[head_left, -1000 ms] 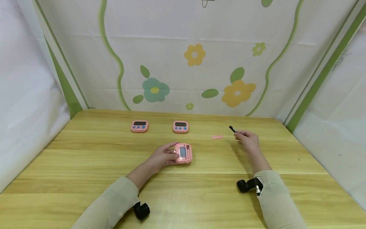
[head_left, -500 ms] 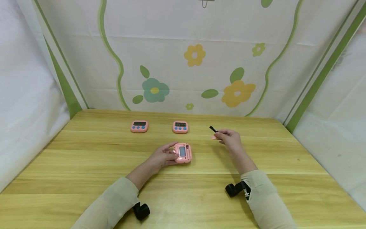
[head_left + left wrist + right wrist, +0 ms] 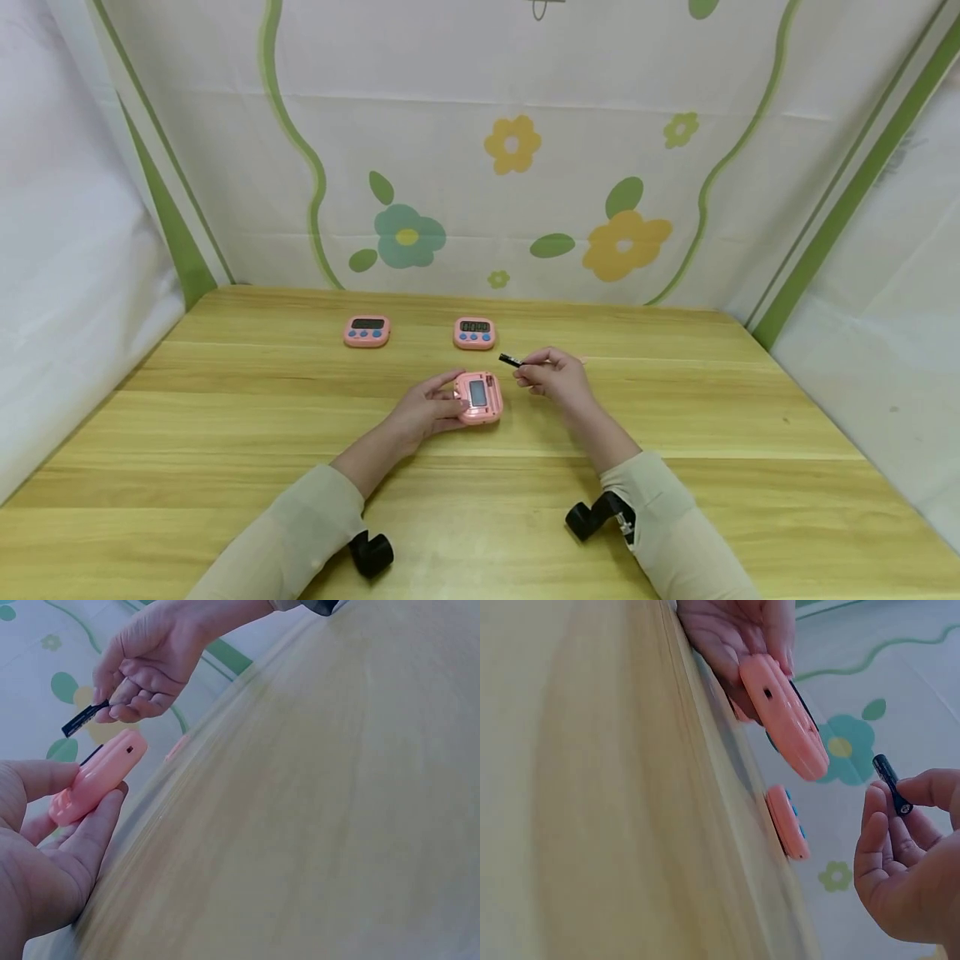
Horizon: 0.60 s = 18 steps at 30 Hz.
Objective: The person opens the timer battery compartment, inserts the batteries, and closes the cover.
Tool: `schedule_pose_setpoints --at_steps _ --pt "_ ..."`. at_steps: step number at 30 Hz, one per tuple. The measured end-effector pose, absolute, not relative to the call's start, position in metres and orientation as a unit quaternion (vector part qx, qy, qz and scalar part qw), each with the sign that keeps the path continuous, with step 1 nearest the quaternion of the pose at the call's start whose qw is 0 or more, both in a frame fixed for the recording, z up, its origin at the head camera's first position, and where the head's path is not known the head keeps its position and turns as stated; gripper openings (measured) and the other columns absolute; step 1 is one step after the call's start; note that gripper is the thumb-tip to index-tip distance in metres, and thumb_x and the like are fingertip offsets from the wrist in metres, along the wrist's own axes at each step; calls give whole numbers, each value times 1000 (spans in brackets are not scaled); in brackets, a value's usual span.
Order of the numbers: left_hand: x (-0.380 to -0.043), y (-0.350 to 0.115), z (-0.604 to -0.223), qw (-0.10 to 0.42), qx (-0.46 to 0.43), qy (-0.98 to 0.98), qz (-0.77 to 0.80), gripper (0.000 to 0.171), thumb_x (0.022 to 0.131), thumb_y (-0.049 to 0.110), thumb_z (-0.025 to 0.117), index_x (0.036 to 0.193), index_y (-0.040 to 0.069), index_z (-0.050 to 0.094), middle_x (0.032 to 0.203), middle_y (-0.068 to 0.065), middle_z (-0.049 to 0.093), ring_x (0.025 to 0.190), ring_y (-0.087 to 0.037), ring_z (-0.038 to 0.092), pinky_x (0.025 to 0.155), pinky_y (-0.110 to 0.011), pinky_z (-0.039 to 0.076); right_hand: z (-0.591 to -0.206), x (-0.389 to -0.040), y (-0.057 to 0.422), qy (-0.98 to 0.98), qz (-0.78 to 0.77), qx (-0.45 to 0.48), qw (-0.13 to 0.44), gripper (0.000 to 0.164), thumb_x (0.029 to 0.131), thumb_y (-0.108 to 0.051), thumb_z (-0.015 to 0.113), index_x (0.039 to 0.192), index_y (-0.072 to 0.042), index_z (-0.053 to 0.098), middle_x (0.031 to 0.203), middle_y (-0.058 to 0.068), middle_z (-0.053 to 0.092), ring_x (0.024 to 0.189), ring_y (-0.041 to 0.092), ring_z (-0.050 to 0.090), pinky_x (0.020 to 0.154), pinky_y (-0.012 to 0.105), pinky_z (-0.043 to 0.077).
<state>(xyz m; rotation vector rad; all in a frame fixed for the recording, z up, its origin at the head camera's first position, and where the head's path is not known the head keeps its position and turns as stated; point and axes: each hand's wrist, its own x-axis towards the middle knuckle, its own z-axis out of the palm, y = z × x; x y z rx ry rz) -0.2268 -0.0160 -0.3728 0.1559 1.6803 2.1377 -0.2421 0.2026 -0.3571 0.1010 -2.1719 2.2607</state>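
Note:
A pink digital timer [image 3: 480,398] is gripped by my left hand [image 3: 420,417], its back with the uncovered battery slot turned up. In the left wrist view the timer [image 3: 97,780] sits between thumb and fingers, raised off the table. My right hand [image 3: 557,379] pinches a small black battery [image 3: 510,360] by one end, just right of and above the timer, apart from it. The right wrist view shows the battery [image 3: 889,784] between thumb and fingertips. Behind the right hand, the pink battery cover [image 3: 177,748] lies on the table, mostly hidden in the head view.
Two more pink timers with blue buttons lie face up farther back, one at the left [image 3: 367,332] and one near the middle [image 3: 474,333]. The wooden table [image 3: 225,467] ends at a white flowered curtain [image 3: 450,150], with white cloth on both sides.
My right hand has moved left with the battery, passing over the pink cover and coming close to the held timer. The left hand and its timer have stayed almost still.

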Motion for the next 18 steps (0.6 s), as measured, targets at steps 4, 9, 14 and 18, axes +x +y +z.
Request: schedule_pose_setpoints --at_steps 4,9,14,18 --pt "-227 -16 -373 206 54 599 772 58 80 -7 54 132 8 34 99 -19 50 79 -22 57 76 -36 47 -340 -227 190 -699 715 10 -4 9 79 4 56 87 6 54 72 10 63 63 14 59 55 23 45" --pt "-227 -16 -374 205 53 597 774 58 80 -7 54 133 7 33 100 -20 50 79 -22 57 76 -36 47 -345 -227 190 -708 706 -9 -16 8 78 3 56 85 1 57 73 8 63 65 14 60 59 26 47" --pt "-227 -16 -373 206 53 592 778 59 80 -7 54 133 7 32 99 -20 51 77 -21 57 76 -36 47 -352 -228 187 -721 692 -11 -32 10 76 4 57 86 2 57 75 10 63 67 18 60 61 29 49" --pt "-226 -17 -372 204 56 589 780 58 80 -7 53 133 5 31 98 -20 51 76 -21 57 76 -37 47 -353 -226 184 -725 688 -8 -36 12 77 6 57 88 6 55 75 12 62 68 21 59 58 27 48"
